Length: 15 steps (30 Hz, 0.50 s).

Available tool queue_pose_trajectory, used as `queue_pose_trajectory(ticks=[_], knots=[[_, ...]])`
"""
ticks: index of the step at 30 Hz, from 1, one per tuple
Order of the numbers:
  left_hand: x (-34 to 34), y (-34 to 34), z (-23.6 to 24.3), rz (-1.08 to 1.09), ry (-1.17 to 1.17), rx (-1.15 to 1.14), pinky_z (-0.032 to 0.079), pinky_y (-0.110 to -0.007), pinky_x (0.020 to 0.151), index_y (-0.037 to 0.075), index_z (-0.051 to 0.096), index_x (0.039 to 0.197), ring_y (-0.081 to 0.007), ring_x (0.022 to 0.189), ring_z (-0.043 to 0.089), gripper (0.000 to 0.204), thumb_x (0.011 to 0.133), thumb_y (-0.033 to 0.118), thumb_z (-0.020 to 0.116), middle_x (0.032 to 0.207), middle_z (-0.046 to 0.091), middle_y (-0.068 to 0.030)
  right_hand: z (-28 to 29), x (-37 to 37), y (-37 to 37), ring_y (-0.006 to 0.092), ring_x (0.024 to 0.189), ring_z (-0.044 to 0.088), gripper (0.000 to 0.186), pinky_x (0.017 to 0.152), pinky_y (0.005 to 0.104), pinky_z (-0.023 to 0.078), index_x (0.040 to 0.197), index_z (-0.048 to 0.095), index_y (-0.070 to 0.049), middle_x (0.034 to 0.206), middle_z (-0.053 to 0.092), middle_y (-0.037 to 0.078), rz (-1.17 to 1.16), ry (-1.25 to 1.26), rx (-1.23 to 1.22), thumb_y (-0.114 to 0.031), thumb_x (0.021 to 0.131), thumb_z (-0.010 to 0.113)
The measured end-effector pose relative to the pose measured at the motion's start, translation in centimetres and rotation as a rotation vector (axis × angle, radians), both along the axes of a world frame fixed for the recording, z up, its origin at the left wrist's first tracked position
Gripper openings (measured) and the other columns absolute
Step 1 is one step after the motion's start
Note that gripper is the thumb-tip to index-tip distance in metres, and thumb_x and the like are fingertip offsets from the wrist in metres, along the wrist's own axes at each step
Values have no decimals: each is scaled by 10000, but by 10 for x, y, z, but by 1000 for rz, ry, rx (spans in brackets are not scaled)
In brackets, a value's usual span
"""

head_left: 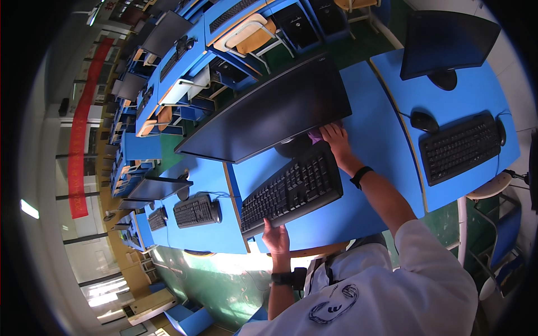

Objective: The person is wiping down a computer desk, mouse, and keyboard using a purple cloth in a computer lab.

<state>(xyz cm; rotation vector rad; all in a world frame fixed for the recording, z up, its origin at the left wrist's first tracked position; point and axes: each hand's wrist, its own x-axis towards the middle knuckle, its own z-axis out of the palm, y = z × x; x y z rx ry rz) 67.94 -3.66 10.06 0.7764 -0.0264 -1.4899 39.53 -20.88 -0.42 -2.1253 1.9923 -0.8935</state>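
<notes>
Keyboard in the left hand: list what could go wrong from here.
1. The keyboard could slip or twist, since the left hand appears to hold it only by its near edge.
2. Its far edge might knock the large monitor or its base, both close by.
3. The right hand, at a purple cloth beside that base, could nudge the stand.

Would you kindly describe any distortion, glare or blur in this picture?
Head view: fisheye distortion bows the red banner; head view: bright glare patches the green floor; head view: the black keyboard in the left hand shows no obvious blur.
</notes>
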Motion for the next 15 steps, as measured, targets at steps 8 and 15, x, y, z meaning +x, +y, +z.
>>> queue_pose_trajectory(ticks=[8,15], knots=[[34,-34,8,-77,26,44,517,-321,860,8,532,1110,-208,985,599,305,823,69,616,1055,619,-94,28,87,100,279,1236,367,587,1012,436,285,1317,406,-63,1330,412,101,199,-179,90,-297,800,553],[48,-54,28,-172,173,152,510,-275,837,-6,540,1073,-187,955,602,268,822,64,605,1026,618,-88,65,182,88,265,1216,412,559,1002,427,329,1330,399,-59,1328,435,110,100,-17,73,-338,853,477]])
